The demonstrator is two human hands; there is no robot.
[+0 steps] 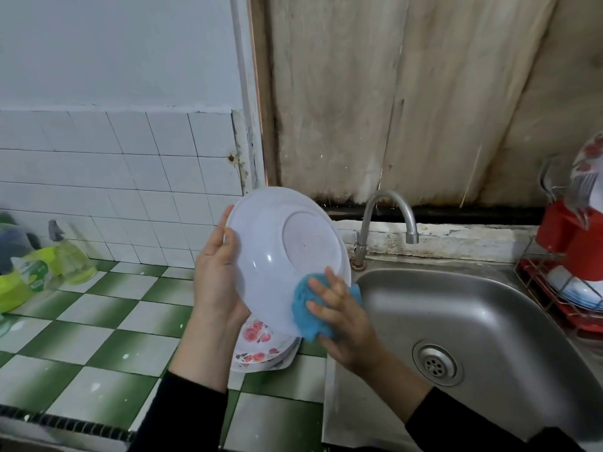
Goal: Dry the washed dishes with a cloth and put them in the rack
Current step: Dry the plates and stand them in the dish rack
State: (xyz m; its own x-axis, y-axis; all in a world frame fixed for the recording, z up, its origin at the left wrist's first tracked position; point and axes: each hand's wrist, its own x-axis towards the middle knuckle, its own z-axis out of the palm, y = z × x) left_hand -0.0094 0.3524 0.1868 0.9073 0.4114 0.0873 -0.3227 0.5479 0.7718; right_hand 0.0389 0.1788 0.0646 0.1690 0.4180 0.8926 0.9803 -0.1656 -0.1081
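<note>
Holding a white deep plate [261,243] up on edge, underside toward the viewer, the left hand [217,272] grips its left rim, thumb on the near face and fingers wrapped out of sight behind. The right hand [339,314] presses a blue cloth [305,309] flat against the plate's lower right rim with straight, spread fingers; its thumb is hidden. The cloth folds over that rim.

The plate hangs above a stack of floral plates [257,349], which sits on the green-and-white checked counter [98,337] just beside the steel sink [489,305]. The plate's right edge is near the tap [388,216] but apart from it.

A red wire dish rack [538,288] with plates in it stands at the sink's far right, with a red cutlery holder [561,233] on it. Detergent bottles [73,259] stand against the tiled wall, far left.
</note>
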